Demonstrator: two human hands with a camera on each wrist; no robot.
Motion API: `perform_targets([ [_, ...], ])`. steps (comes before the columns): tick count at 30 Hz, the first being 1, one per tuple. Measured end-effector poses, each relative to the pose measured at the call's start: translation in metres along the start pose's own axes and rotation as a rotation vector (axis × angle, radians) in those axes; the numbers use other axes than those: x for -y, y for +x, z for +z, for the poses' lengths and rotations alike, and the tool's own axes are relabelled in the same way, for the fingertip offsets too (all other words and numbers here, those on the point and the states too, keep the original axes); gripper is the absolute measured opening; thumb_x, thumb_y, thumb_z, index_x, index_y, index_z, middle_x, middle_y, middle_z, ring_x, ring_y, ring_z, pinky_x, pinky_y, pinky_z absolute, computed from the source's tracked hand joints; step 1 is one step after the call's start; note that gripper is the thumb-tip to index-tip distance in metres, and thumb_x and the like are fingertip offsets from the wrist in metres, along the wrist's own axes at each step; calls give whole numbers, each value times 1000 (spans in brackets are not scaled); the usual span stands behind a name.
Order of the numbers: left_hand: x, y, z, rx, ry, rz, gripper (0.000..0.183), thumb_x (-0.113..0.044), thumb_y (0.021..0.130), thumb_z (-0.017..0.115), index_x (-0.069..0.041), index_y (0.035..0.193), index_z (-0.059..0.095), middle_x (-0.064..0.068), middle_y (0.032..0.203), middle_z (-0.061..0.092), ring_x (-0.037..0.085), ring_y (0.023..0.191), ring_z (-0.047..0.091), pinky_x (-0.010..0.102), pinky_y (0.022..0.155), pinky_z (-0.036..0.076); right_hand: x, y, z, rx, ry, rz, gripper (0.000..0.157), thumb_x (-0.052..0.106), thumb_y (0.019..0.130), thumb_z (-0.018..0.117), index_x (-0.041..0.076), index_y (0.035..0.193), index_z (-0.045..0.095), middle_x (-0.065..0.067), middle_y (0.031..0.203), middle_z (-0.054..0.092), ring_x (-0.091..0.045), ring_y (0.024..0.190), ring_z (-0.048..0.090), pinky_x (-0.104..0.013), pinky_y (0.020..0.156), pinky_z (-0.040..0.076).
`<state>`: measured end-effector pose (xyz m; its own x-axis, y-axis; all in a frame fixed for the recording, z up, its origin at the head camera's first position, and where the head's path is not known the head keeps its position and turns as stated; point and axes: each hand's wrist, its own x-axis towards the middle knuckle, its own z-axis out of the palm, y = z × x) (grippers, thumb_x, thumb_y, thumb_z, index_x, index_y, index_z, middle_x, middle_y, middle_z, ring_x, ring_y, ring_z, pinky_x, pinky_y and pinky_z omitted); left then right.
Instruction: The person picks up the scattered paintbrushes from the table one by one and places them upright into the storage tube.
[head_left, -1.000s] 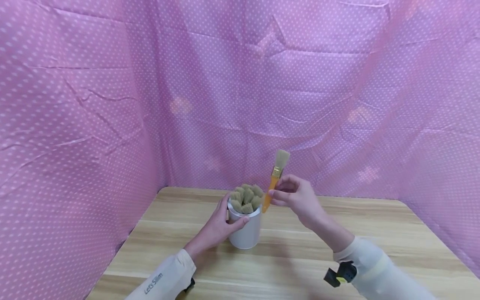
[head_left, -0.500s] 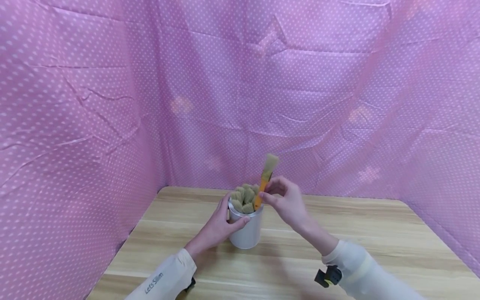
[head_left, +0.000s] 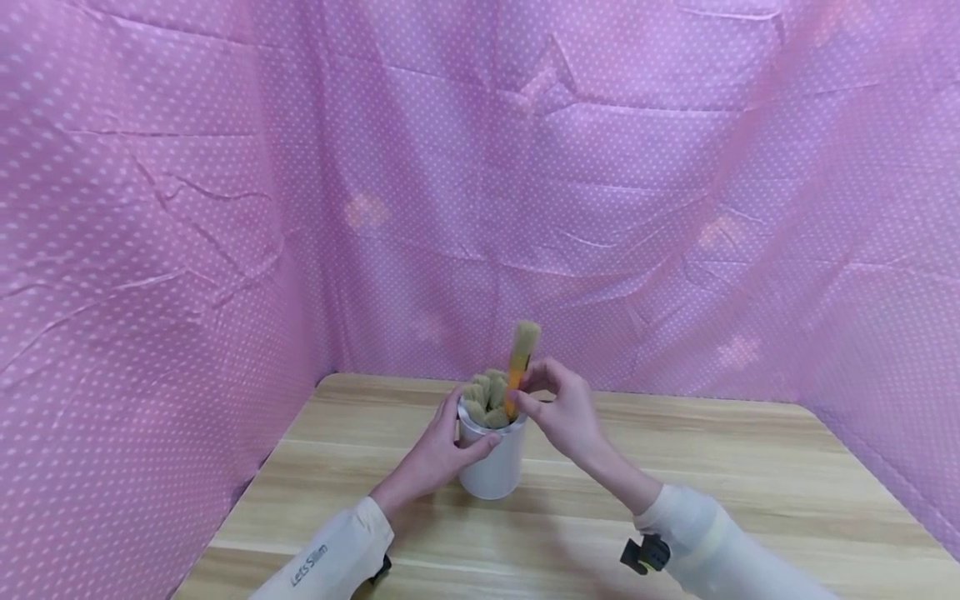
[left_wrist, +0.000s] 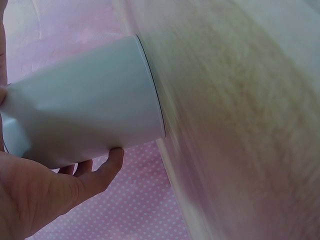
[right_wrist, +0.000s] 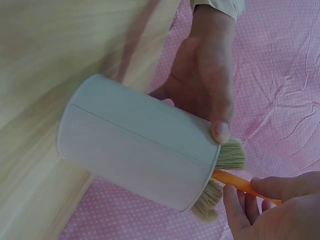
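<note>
A white cylindrical pot (head_left: 489,468) stands on the table, packed with several paintbrushes (head_left: 483,398), pale bristles up. My left hand (head_left: 437,446) grips the pot by its side, thumb near the rim; in the left wrist view its fingers curl along the pot wall (left_wrist: 85,100). Between thumb and fingers my right hand (head_left: 558,408) pinches the orange handle of one paintbrush (head_left: 523,342), bristles up. The handle's lower end is inside the rim, as the right wrist view shows with the orange handle (right_wrist: 235,182) entering the pot beside other bristles (right_wrist: 230,155).
The wooden table (head_left: 750,483) has light grain and rounded far corners. Pink dotted cloth (head_left: 600,208) hangs behind it and along both sides. A small black camera (head_left: 647,553) is strapped to the right wrist.
My right hand has moved left and brought the paintbrush from beside the pot to over its rim, then lowered the handle end in. The left hand and the pot have stayed in place.
</note>
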<state>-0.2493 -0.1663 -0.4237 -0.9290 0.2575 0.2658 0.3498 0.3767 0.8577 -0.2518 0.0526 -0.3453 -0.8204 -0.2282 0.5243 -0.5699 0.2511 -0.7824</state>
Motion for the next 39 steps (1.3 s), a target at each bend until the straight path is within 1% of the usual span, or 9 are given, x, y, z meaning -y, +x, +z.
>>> perform_targets([
  [4,-1,2,1,4,-15,8,96,-53,89,76,-27,160,17,2,156,30,26,143,33,59,109,39,4,8,2,-2,-27,-31,22,4,86,82,5,101,67,-5,97,70,-22,92,68,-34,81,60],
  [10,0,4,5,18,-31,0,97,-53,89,75,-27,161,16,2,157,28,26,144,30,58,107,41,5,13,7,14,-11,-3,26,3,84,83,4,104,66,-6,98,70,-22,93,68,-41,88,58],
  [14,0,5,6,23,-21,0,97,-54,89,75,-27,161,15,3,157,29,26,144,31,58,108,40,3,13,8,14,-17,-13,26,3,85,82,4,105,66,-6,98,70,-23,92,69,-45,89,58],
  [18,-1,5,6,22,-11,9,98,-55,90,74,-25,161,15,4,157,29,27,144,32,57,108,40,5,14,7,16,-51,-27,26,4,86,82,3,107,66,-6,100,70,-22,92,69,-45,88,58],
  [23,-1,6,7,4,-11,27,95,-52,90,75,-25,160,17,7,155,30,27,142,33,57,111,35,7,15,5,26,-41,-16,29,-2,84,82,-1,107,66,-9,100,70,-24,92,69,-38,86,59],
  [27,0,7,9,-3,-14,46,93,-49,90,76,-23,159,19,9,155,30,27,143,32,56,115,29,8,14,0,33,-17,5,31,-8,82,81,-2,108,66,-12,100,70,-27,92,69,-34,85,59],
  [30,0,7,9,0,-15,36,94,-50,89,77,-25,159,20,8,156,29,27,144,31,57,114,32,9,12,-6,42,-13,4,31,-9,82,80,-3,109,66,-14,101,70,-28,93,69,-35,85,59],
  [36,1,8,9,17,-20,29,94,-54,89,75,-29,160,18,4,158,28,27,146,29,60,111,34,9,4,-23,43,-12,-16,23,0,88,78,-2,109,68,-15,104,71,-28,97,69,-37,88,58],
  [39,1,7,10,16,-25,30,93,-55,89,75,-30,159,19,3,159,28,27,146,29,59,111,34,5,-5,-37,23,-20,-1,21,7,92,77,-1,110,69,-12,105,72,-27,99,69,-34,89,57],
])
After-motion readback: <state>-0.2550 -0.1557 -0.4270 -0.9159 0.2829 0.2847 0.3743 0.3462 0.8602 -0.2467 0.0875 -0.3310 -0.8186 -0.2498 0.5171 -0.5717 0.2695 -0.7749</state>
